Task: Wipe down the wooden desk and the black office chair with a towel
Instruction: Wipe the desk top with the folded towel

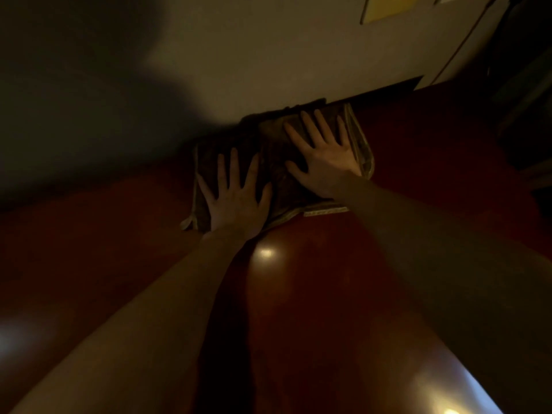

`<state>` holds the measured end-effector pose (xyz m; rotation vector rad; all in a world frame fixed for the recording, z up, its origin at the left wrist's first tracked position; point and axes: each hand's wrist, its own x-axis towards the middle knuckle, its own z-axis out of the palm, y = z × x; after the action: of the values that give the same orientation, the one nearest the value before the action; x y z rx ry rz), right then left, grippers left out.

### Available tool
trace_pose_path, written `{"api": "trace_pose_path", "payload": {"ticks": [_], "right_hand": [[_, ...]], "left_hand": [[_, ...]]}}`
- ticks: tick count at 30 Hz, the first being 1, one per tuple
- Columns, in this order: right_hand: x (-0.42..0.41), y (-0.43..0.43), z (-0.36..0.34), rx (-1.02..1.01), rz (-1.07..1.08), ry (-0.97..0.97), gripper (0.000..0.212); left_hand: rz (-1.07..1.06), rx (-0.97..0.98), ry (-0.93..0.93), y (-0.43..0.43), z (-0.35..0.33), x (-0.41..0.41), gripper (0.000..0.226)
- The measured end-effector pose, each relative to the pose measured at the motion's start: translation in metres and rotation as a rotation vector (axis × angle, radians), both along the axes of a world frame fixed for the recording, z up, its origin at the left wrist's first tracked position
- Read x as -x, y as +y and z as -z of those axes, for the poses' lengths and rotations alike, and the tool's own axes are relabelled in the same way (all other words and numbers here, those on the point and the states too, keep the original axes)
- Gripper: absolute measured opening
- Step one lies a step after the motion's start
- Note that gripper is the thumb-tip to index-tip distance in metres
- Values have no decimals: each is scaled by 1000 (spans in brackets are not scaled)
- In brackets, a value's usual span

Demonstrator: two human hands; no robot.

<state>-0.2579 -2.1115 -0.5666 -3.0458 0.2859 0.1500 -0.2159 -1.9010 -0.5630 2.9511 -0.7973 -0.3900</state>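
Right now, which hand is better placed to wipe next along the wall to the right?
Probably the right hand: it presses the towel on its right half, beside that bare desk; the left hand is farther.

The left hand [236, 201] and right hand [325, 156] are bare and long-fingered, on bare forearms [167, 309] dim in shadow.

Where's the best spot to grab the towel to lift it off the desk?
Probably pinch the pale near hem of the towel, coming from the person's side. It lies free on the desk, while the far edge sits against the wall, and the left hand and right hand lie flat on the middle.
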Motion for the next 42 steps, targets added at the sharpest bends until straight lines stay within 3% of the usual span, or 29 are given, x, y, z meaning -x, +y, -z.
{"api": "trace_pose_path", "payload": {"ticks": [10, 16, 31, 42], "right_hand": [[60, 45, -3, -4, 4, 5, 83], [113, 109, -1, -18, 112, 28, 80], [269, 372, 7, -72, 507, -3, 80], [296, 486, 11, -76, 495, 12, 82]], "left_hand": [[59, 62, -13, 65, 3, 37, 68], [158, 75, -31, 125, 5, 63, 69], [476, 40, 17, 330, 7, 136, 67], [475, 8, 27, 452, 7, 167, 69]]}}
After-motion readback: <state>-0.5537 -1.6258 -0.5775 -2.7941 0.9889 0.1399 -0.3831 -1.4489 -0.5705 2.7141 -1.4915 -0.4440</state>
